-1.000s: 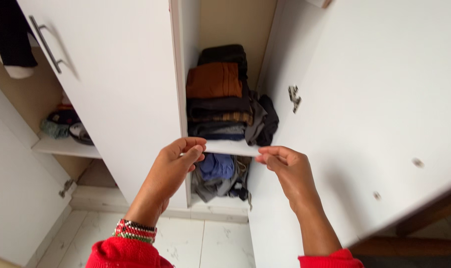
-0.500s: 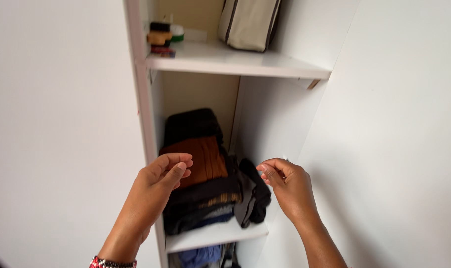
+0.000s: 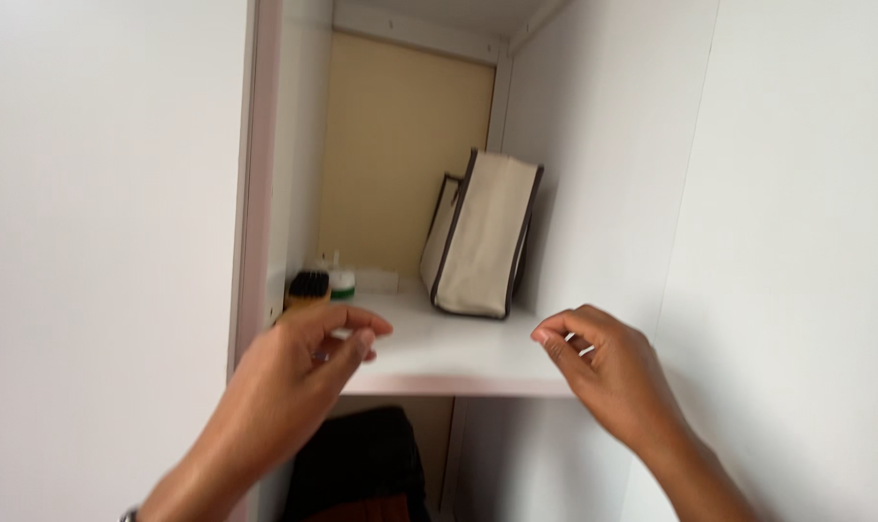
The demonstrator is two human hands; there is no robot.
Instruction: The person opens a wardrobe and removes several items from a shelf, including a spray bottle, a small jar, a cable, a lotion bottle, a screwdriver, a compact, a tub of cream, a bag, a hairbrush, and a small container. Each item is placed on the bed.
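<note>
While both hands hover in front of the wardrobe shelf (image 3: 458, 362), neither visibly grips anything. Left hand (image 3: 299, 372) has fingers curled, thumb pinched to forefinger tip, over the shelf's front edge near its left end. Right hand (image 3: 608, 372) is also pinched, loosely curled, at the shelf's right end by the open white door (image 3: 796, 242). Cannot tell if something thin is held. Below the shelf, dark folded clothes (image 3: 361, 464). Farther back on the shelf: a brush (image 3: 308, 287) and small white-green jar (image 3: 341, 282) at left, a cream tote bag (image 3: 482, 235) with dark trim upright at right.
</note>
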